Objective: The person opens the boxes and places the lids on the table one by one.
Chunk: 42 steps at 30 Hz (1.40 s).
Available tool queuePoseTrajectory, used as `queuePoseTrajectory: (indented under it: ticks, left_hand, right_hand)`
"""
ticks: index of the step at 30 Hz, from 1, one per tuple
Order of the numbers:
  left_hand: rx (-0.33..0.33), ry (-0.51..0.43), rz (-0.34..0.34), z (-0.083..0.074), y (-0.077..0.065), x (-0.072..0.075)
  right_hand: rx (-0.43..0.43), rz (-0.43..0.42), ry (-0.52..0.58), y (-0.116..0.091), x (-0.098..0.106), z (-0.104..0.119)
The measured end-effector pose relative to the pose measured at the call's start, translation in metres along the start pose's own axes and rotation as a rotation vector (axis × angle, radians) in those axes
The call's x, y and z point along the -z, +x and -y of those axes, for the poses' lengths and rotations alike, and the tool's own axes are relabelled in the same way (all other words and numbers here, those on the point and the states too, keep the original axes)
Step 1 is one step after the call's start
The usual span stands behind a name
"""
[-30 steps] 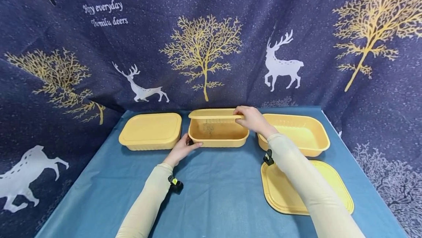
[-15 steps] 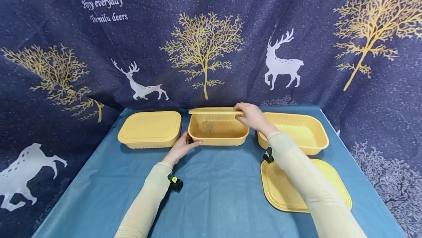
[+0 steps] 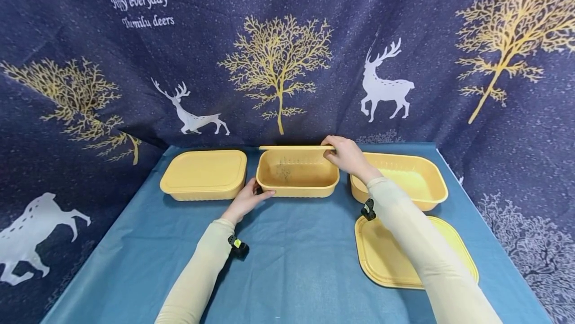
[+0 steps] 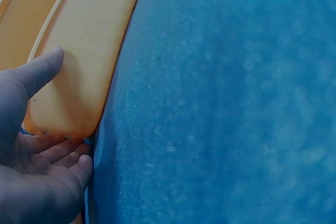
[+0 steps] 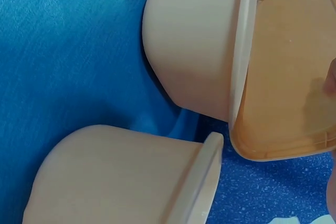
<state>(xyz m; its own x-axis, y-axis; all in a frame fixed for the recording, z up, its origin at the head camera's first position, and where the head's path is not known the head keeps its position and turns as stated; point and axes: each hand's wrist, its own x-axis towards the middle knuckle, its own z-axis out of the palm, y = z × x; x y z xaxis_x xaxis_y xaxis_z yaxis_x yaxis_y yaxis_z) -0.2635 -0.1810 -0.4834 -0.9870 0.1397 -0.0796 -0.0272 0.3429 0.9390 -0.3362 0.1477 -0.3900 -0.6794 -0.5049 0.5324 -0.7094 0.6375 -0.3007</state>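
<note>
The middle yellow plastic food container stands uncovered on the blue cloth, its inside showing. My left hand holds its left end; in the left wrist view the thumb lies against the long wall and the fingers are at the short end. At the back rim, my right hand pinches the right end of a yellow lid. From the head, that lid appears nearly edge-on, raised along the container's far side. The right wrist view shows its broad face tilted up from the rim.
A lidded yellow container stands left of the middle one. To the right is an open yellow container, with a loose lid flat before it, partly under my right sleeve. A dark blue deer-print curtain hangs behind the table.
My right hand has moved slightly up and back, tilting the lid from a slant to nearly edge-on, so more of the container's inside shows. My left hand keeps its hold.
</note>
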Motion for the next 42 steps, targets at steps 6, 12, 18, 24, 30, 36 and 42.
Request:
queuePoseTrajectory:
  ticks: [6, 12, 18, 24, 30, 36, 42]
  left_hand:
    - [-0.008, -0.009, 0.006, -0.001, -0.001, 0.001]
    - [-0.008, 0.002, 0.004, -0.002, -0.001, 0.001]
    - [-0.01, 0.014, 0.003, -0.004, -0.001, 0.001]
    - [-0.01, 0.022, 0.004, -0.004, -0.001, 0.001]
    - [-0.011, 0.013, 0.011, -0.005, -0.002, 0.002]
    - [-0.016, 0.012, 0.016, -0.002, -0.001, 0.002]
    - [-0.012, 0.013, 0.026, -0.006, -0.003, 0.002]
  right_hand:
    - [-0.007, -0.006, -0.005, -0.001, 0.002, -0.001]
    - [-0.005, -0.022, -0.015, -0.002, 0.003, -0.001]
    - [0.002, -0.051, -0.024, -0.003, 0.007, 0.003]
    - [0.005, -0.075, -0.025, -0.004, 0.013, 0.007]
    - [0.023, -0.106, 0.019, -0.005, 0.018, 0.009]
    - [0.035, -0.116, 0.059, -0.008, 0.022, 0.012]
    - [0.072, -0.16, 0.109, -0.008, 0.025, 0.016]
